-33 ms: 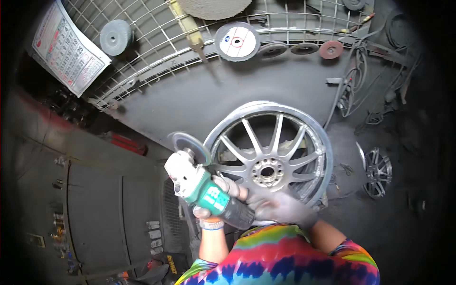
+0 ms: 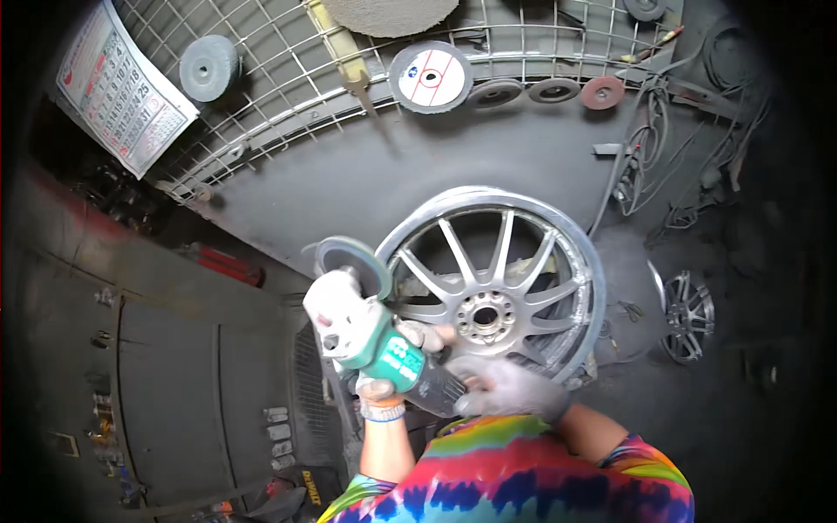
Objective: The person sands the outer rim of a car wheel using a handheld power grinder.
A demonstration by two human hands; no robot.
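My gloved left hand (image 2: pixel 380 392) is wrapped around the green body of an angle grinder (image 2: pixel 397 357), its fingers showing on both sides. The grinder's white-dusted head points up and left, with a round disc (image 2: pixel 356 266) on it next to the wheel's rim. At the grinder's black rear end is my gloved right hand (image 2: pixel 514 389), fingers bent against it, slightly blurred. Beyond both hands lies a silver multi-spoke alloy wheel (image 2: pixel 475 288), face up, with a bright scuffed rim. My hands cover its lower left part.
A wire grid (image 2: pixel 288 52) at the back carries several grinding discs, including a white-faced disc (image 2: pixel 432 77) and a reddish disc (image 2: pixel 602 92). A calendar (image 2: pixel 126 91) hangs at the left. Cables (image 2: pixel 645 148) dangle at the right. Another wheel (image 2: pixel 689 316) stands lower right.
My right hand has come slightly left and down onto the grinder's rear end. The grinder's disc has tilted a little, and the whole view has shifted slightly.
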